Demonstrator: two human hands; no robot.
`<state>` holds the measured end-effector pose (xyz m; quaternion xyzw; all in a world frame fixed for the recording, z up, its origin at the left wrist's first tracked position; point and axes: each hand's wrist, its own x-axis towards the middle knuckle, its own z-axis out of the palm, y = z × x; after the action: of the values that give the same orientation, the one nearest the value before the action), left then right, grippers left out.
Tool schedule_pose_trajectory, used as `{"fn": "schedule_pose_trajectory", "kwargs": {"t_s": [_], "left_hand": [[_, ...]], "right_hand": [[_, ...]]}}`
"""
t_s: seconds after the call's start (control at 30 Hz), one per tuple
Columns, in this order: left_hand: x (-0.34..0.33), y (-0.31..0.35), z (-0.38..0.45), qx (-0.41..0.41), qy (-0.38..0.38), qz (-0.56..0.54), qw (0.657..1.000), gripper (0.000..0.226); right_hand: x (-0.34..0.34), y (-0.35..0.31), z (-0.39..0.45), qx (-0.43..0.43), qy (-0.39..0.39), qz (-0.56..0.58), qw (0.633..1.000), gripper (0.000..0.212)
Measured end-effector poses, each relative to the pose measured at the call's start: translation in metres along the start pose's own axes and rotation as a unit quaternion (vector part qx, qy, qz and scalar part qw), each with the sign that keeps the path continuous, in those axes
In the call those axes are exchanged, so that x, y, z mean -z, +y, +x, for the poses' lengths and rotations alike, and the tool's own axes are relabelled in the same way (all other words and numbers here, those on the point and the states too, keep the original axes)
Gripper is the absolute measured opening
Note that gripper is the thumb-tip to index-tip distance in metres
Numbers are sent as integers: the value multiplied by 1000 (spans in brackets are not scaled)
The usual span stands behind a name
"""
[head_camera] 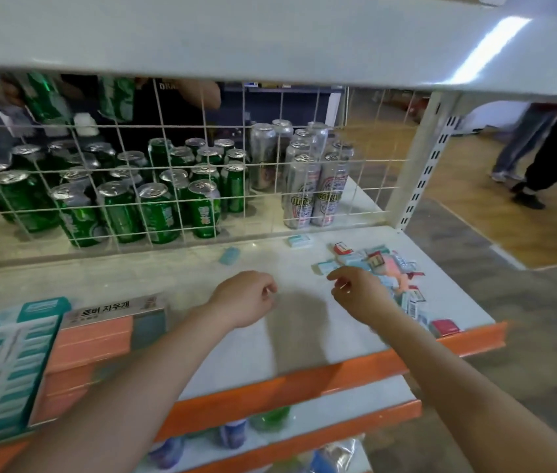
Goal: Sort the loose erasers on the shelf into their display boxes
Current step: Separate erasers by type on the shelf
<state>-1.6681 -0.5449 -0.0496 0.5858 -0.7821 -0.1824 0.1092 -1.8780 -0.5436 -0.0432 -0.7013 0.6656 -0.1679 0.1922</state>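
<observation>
A pile of loose erasers (pixel 386 268) in teal, pink and red wrappers lies at the right end of the white shelf (pixel 174 278). One teal eraser (pixel 298 240) and a blue one (pixel 229 256) lie apart near the wire grid. Two display boxes stand at the left: a teal box (pixel 0 363) full of erasers, and an orange box (pixel 96 339) with a Korean label. My left hand (pixel 244 298) hovers mid-shelf, fingers curled, nothing seen in it. My right hand (pixel 360 295) reaches over the pile's left edge with fingers bent; nothing shows in its grasp.
A wire grid (pixel 181 186) backs the shelf, with green cans (pixel 154 209) and silver cans (pixel 314 189) behind it. An upper shelf (pixel 270 46) overhangs. The orange shelf lip (pixel 475 339) runs along the front. People's legs (pixel 540 155) stand on the wooden floor at right.
</observation>
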Motion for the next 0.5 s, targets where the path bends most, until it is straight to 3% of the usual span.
{"fn": "schedule_pose_trajectory", "kwargs": {"t_s": [0.23, 0.5], "left_hand": [[-21, 27, 37, 34, 31, -79, 996, 28], [-41, 58, 83, 43, 66, -177, 981, 21]], "right_hand": [[28, 43, 30, -57, 58, -22, 996, 38], [41, 80, 57, -81, 82, -7, 993, 29]]}}
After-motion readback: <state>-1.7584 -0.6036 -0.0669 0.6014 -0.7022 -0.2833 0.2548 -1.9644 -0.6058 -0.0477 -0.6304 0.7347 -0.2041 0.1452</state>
